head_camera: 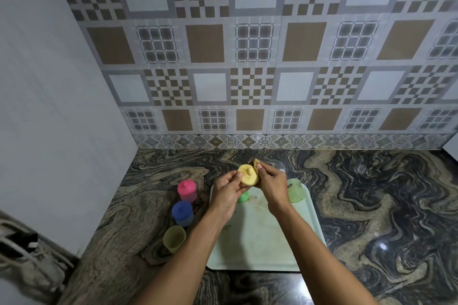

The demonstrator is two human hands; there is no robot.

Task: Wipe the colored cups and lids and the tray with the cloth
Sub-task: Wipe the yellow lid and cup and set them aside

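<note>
Above the pale green tray (257, 242), my left hand (226, 192) holds a yellow lid (247, 176) with a small knob. My right hand (272, 186) pinches a yellowish cloth (256, 162) against the lid's far edge. On the tray lie a green lid (243, 197), partly hidden by my left hand, and a light green cup (296, 190) on its side at the far right corner. Left of the tray stand a pink cup with its lid (187, 190), a blue cup with its lid (183, 213) and an open yellow cup (174, 239).
The tray sits on a dark swirled stone counter (384, 205). A patterned tiled wall (247, 57) rises behind and a plain white wall (49, 106) stands on the left. Grey objects with a cable (27, 250) sit at the lower left. The tray shows brown stains.
</note>
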